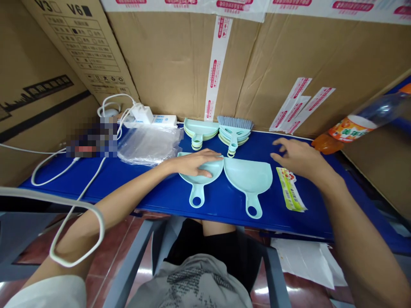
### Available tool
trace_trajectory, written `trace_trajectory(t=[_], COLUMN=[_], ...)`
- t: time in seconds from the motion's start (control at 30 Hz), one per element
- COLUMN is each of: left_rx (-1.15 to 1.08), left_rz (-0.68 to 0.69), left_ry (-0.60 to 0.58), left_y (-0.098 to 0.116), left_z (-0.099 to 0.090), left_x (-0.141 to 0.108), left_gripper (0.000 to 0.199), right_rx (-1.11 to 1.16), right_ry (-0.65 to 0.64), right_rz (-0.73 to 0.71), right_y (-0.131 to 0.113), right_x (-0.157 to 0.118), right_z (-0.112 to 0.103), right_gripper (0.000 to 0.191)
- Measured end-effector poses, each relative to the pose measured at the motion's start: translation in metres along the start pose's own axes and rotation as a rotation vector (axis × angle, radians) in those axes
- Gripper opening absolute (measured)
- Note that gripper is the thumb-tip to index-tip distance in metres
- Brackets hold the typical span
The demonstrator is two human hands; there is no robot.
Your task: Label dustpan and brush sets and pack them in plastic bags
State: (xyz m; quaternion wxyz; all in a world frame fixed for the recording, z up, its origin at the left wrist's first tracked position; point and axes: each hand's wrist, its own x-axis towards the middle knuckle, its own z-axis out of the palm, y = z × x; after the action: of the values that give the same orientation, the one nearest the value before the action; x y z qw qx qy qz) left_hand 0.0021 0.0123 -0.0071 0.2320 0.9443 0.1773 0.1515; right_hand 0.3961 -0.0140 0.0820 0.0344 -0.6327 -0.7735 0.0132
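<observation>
Two mint-green dustpans lie side by side on the blue table, handles toward me. My left hand (199, 163) rests over the left dustpan (196, 190), fingers stretched out and thumb inside the pan, hiding part of it. The right dustpan (248, 175) touches or nearly touches its neighbour and has nothing in it. My right hand (293, 156) hovers at the right, empty, with fingers bent and apart. Just below it lies a green and white printed packet or label (291, 190). Behind the pans are a stack of dustpans (201, 128) and a stack of small brushes (234, 130) with grey bristles.
Clear plastic bags (150, 144) lie left of the stacks. A power strip (164, 120) with white cables (91, 182) runs along the left side. An orange drink bottle (351, 127) leans at the right. Cardboard (180, 64) walls the table's back. One cable loops over my left forearm.
</observation>
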Motion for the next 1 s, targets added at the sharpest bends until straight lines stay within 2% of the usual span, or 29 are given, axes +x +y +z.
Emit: trace_trajectory(t=[0.07, 0.13, 0.2, 0.37, 0.73, 1.0], left_rx=[0.018, 0.042, 0.051, 0.044, 0.064, 0.072], left_rz=[-0.007, -0.017, -0.02, -0.022, -0.023, -0.026], left_ry=[-0.006, -0.003, 0.012, 0.011, 0.0, 0.022], left_y=[0.0, 0.0, 0.0, 0.001, 0.006, 0.008], left_z=[-0.001, -0.002, -0.003, -0.003, -0.006, -0.006], left_x=[-0.001, -0.002, -0.003, -0.003, -0.002, -0.002], left_gripper=[0.077, 0.077, 0.08, 0.083, 0.079, 0.075], right_rx=[0.118, 0.185, 0.183, 0.214, 0.246, 0.304], right_ry=[-0.158, -0.381, -0.449, -0.388, -0.392, -0.407], right_rz=[-0.131, -0.276, -0.356, -0.363, -0.336, -0.407], right_y=[-0.014, -0.026, -0.033, -0.025, -0.01, -0.015], right_x=[0.023, 0.041, 0.049, 0.04, 0.04, 0.038], right_z=[-0.004, 0.001, 0.011, 0.033, 0.03, 0.03], right_gripper=[0.055, 0.061, 0.065, 0.063, 0.05, 0.051])
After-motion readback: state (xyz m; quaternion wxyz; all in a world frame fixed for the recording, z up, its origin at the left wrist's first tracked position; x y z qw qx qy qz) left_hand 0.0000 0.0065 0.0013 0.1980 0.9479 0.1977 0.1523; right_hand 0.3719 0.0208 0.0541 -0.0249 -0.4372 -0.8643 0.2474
